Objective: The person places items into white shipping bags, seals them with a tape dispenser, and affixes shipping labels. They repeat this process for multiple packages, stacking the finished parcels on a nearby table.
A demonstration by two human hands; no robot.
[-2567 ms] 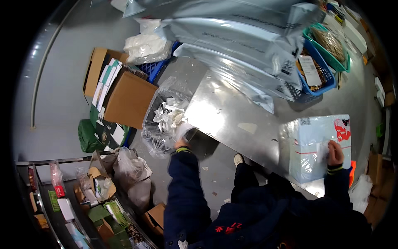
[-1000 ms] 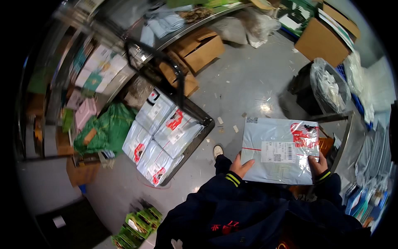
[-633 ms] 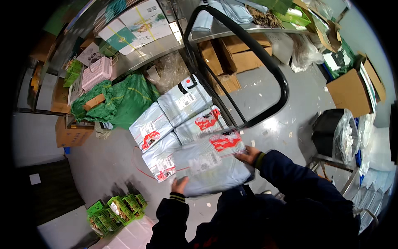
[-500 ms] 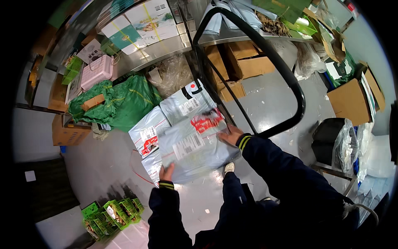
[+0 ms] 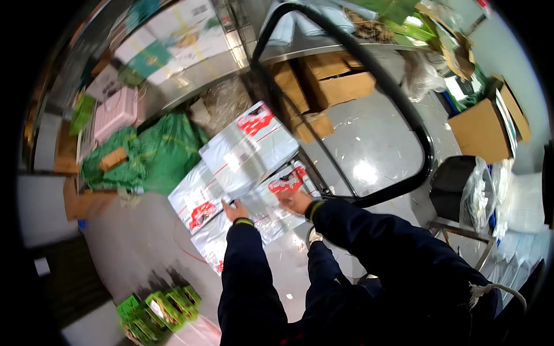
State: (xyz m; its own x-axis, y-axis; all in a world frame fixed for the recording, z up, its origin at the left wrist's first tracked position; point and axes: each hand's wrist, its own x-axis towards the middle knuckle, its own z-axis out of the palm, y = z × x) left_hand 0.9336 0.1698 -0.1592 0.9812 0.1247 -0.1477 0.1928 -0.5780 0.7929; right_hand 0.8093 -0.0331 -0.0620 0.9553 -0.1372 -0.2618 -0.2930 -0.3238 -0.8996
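A grey-white plastic mailer parcel [image 5: 248, 153] with a red patch and a label lies at the far side of a pile, on top of other parcels. Below it are a left parcel [image 5: 193, 199], a right parcel [image 5: 287, 183] and a front parcel [image 5: 214, 239], all in similar plastic. My left hand [image 5: 235, 212] is beside the top parcel's near corner, thumb and finger apart, nothing held. Over the right parcel hovers or rests my right hand [image 5: 296, 201]; motion smears its fingers, and I cannot tell whether it touches.
A black tubular trolley handle [image 5: 424, 138] rises right of the pile. Green sacking [image 5: 173, 153] lies to the left, below a metal shelf. Cardboard boxes [image 5: 346, 89] sit under the far table. Green baskets [image 5: 156, 308] stand at the lower left, and a black bin [image 5: 453, 187] at right.
The large parcel that was between both hands has moved away from me onto the far side of the pile. Both hands are off it, closer together, and the view has shifted.
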